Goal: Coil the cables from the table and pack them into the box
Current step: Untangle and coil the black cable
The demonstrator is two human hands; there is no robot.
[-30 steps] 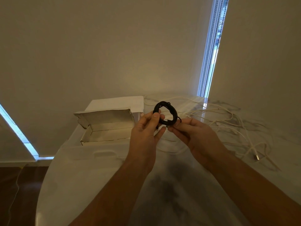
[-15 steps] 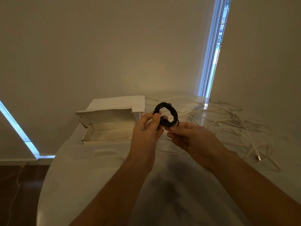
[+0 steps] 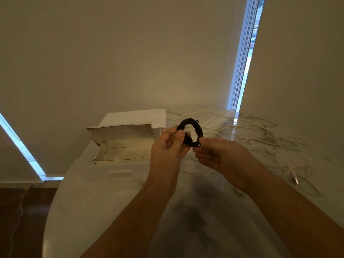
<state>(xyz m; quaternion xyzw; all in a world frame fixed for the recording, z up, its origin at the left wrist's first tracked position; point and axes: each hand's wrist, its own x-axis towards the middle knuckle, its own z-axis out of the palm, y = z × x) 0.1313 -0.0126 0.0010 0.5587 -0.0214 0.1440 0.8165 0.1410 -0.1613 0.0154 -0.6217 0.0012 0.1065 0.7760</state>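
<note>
Both hands [image 3: 167, 151] [image 3: 221, 157] grip black cable coil [image 3: 191, 133] over marble table [image 3: 104, 211]; beige wall [image 3: 111, 53] behind.

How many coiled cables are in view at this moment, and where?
1: the black coiled cable, held up between the left hand and right hand. The white cables lie loose on the table; the open box shows none inside.

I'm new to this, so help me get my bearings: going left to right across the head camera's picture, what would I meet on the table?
Open cardboard box → left hand → coiled black cable → right hand → loose white cables.
</note>
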